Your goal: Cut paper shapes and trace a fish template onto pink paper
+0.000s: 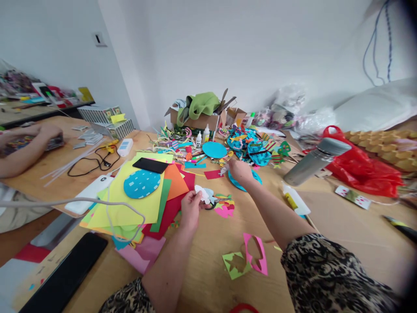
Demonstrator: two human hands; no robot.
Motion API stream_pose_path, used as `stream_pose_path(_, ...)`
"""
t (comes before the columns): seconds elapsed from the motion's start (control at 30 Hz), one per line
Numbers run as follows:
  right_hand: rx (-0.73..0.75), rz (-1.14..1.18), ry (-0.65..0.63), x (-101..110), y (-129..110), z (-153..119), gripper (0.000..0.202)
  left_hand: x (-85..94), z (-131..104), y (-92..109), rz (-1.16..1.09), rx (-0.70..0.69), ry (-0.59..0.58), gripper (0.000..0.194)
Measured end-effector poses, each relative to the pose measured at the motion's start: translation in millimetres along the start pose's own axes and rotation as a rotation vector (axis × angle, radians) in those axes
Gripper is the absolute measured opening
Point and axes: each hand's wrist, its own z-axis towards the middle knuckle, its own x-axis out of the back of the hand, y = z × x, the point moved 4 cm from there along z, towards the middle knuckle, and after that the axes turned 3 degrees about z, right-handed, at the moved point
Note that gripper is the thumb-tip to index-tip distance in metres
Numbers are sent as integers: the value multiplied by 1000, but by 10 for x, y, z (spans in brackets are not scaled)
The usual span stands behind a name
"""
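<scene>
My left hand [190, 208] pinches a white paper cutout [203, 194] with a scalloped edge above the wooden table. Just beyond its fingers are a pale blue paper piece [210, 195] and a heap of pink, red and yellow paper cutouts [225, 208]. Farther forward, my right hand [240, 172] reaches with its fingers closed by a small greyish piece [224, 170]; whether that piece is in its grip is unclear. A blue disc [235, 182] lies partly hidden under this hand, and a dark red paper strip [213, 174] lies to its left.
Coloured paper sheets [153, 213] lie at left with a dark phone [150, 165] and a speckled blue disc [141, 184] on top. A steel bottle [309, 163] and a glue bottle [296, 199] are at right. Another person's arm [29, 139] rests at far left.
</scene>
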Motion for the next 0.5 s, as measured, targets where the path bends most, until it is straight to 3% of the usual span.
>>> stream_pose_path(0.17, -58, 54, 112, 110, 50, -52, 36, -4, 11, -11, -21, 10, 1, 36)
stream_pose_path(0.27, -2, 106, 177, 192, -51, -167, 40, -16, 3, -15, -47, 34, -7, 38)
stream_pose_path(0.4, 215, 181, 235, 265, -335, -492, 38, -30, -18, -5, -68, 55, -14, 43)
stream_pose_path(0.5, 475, 228, 244, 241, -538, -810, 33, -43, -33, 9, -78, 77, -25, 45)
